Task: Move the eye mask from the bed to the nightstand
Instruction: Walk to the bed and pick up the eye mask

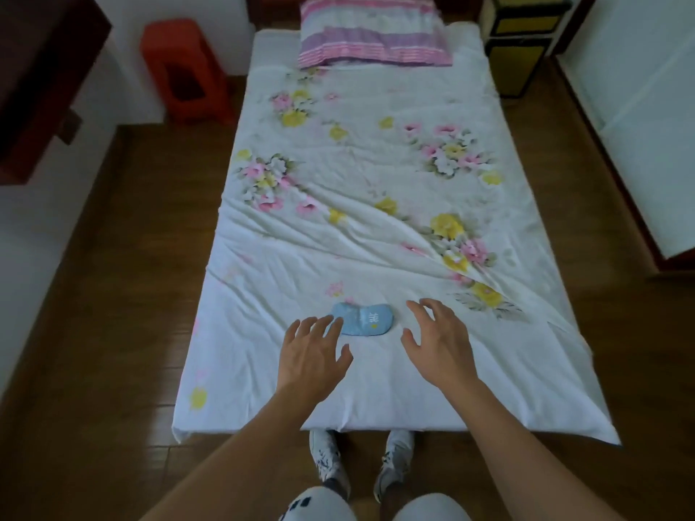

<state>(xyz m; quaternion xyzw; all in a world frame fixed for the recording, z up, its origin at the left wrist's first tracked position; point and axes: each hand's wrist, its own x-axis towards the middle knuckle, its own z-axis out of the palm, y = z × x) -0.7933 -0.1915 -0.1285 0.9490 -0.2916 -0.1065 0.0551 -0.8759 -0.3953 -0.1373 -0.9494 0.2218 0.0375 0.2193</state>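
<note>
I'm looking down the length of a bed [376, 227] from its foot. Its white sheet is printed with pink and yellow flowers and creased in long diagonal folds across the middle. The mask [364, 319], pale blue, lies flat on the sheet near the foot end. My left hand [314, 357] hovers palm down with fingers spread, the fingertips [336, 325] overlapping the mask's left end; I cannot tell if they touch it. My right hand [438, 338] hangs just beside the mask's right end, fingers apart and curled, holding nothing. A pink and purple striped pillow [370, 32] sits at the head. An orange stool [186, 69] stands on the wood floor [124, 295] left of the bed, against a white wall. A black and yellow cabinet [521, 43] stands to the right of the head. My shoes [325, 460] show under the foot edge.
</note>
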